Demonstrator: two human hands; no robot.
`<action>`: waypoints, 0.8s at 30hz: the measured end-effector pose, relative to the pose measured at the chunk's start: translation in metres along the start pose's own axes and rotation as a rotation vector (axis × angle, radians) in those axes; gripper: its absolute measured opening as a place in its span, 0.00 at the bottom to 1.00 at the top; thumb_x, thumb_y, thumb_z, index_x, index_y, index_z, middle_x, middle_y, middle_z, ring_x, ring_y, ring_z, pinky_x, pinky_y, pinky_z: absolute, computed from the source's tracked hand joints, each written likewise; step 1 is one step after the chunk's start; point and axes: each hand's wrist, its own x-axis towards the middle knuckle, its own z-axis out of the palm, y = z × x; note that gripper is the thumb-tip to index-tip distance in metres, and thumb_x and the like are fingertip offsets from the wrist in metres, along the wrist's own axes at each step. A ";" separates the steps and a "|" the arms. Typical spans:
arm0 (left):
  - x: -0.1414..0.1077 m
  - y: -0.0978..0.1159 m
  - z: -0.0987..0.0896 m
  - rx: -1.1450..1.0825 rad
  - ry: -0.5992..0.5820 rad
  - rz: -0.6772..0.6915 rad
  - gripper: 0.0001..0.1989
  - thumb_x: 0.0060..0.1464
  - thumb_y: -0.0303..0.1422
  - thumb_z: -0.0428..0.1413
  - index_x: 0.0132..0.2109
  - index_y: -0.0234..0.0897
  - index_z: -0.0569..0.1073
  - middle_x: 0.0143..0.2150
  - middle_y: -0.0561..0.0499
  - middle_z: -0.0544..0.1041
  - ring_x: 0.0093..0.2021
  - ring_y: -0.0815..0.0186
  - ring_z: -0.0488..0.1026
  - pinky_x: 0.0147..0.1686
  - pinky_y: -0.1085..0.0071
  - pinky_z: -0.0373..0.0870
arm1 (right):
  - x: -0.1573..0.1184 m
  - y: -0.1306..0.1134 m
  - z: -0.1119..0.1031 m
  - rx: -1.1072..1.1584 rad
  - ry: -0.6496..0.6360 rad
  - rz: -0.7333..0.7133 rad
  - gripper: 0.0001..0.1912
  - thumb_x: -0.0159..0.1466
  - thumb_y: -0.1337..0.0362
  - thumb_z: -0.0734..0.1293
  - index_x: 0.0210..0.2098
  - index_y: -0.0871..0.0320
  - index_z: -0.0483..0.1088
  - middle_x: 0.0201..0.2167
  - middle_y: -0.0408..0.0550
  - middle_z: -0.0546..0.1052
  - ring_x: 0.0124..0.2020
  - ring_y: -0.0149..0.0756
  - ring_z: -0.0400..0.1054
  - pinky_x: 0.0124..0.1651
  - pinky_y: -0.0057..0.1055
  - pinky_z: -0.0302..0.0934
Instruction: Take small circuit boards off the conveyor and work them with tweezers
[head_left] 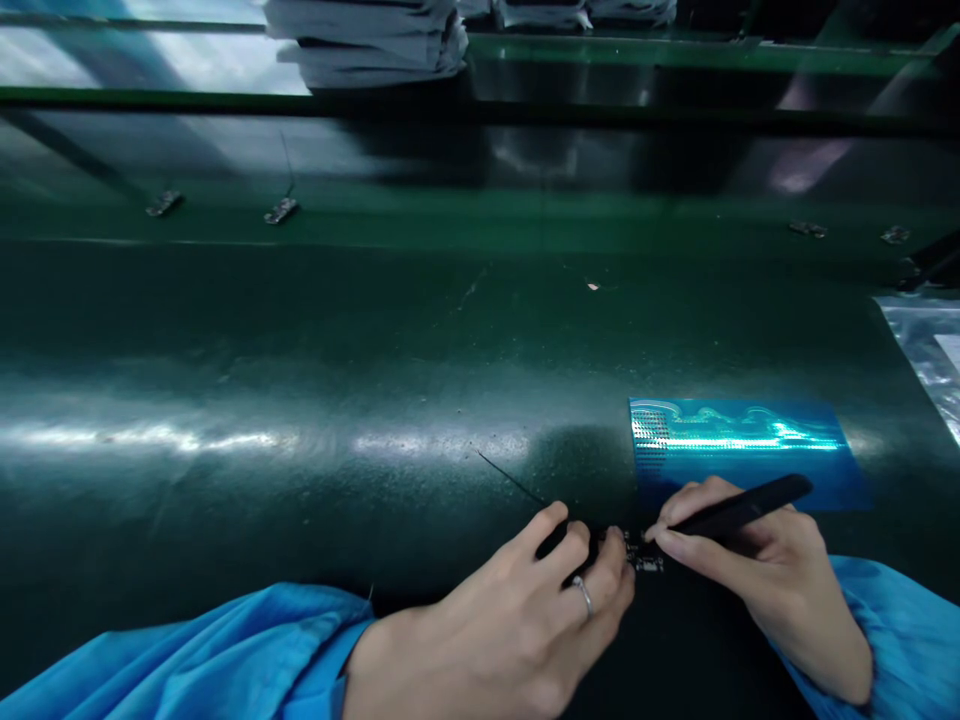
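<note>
Circuit board [649, 564] is on the green desk [420, 330], right between both hands. Going left to right from it: two small parts [282, 210] sit around 10 o'clock on the desk's far side, and a grey stack [382, 45] is up at 11, on a shelf. Left hand [525, 620], at 8, wears a ring [583, 595] and has its fingers bent onto the board; can't tell if they're pinching or just pressing. Thin black wire [514, 481] pokes out toward 10. Right hand [787, 570], at 3, grips a black pen-shaped tool [739, 507]. Shiny blue sheet [750, 470], about 2, has dark marks too tiny to read.
</note>
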 end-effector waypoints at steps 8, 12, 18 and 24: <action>0.002 -0.003 -0.001 0.019 0.009 0.036 0.19 0.59 0.24 0.41 0.56 0.27 0.64 0.52 0.41 0.67 0.46 0.58 0.66 0.48 0.58 0.64 | -0.001 0.001 -0.001 -0.008 -0.009 -0.004 0.06 0.58 0.61 0.68 0.27 0.54 0.73 0.27 0.42 0.74 0.30 0.37 0.68 0.31 0.29 0.60; 0.001 -0.004 -0.002 0.016 0.000 0.052 0.19 0.59 0.24 0.41 0.56 0.27 0.64 0.51 0.41 0.68 0.46 0.57 0.66 0.48 0.58 0.64 | -0.002 0.001 -0.001 0.001 -0.006 0.010 0.05 0.58 0.61 0.68 0.27 0.54 0.73 0.27 0.42 0.74 0.31 0.37 0.68 0.33 0.30 0.60; 0.001 -0.002 -0.002 0.015 0.018 0.028 0.19 0.59 0.24 0.41 0.56 0.28 0.64 0.51 0.41 0.68 0.46 0.58 0.66 0.49 0.58 0.63 | -0.001 0.000 -0.001 0.024 -0.023 0.011 0.04 0.58 0.62 0.68 0.28 0.54 0.73 0.27 0.42 0.73 0.31 0.37 0.67 0.33 0.29 0.60; 0.001 0.000 -0.003 0.025 0.017 0.006 0.19 0.60 0.23 0.40 0.55 0.29 0.65 0.51 0.42 0.68 0.45 0.58 0.66 0.48 0.58 0.64 | -0.001 -0.001 -0.002 0.015 -0.042 0.018 0.05 0.59 0.62 0.68 0.28 0.54 0.73 0.27 0.43 0.73 0.30 0.37 0.67 0.31 0.30 0.60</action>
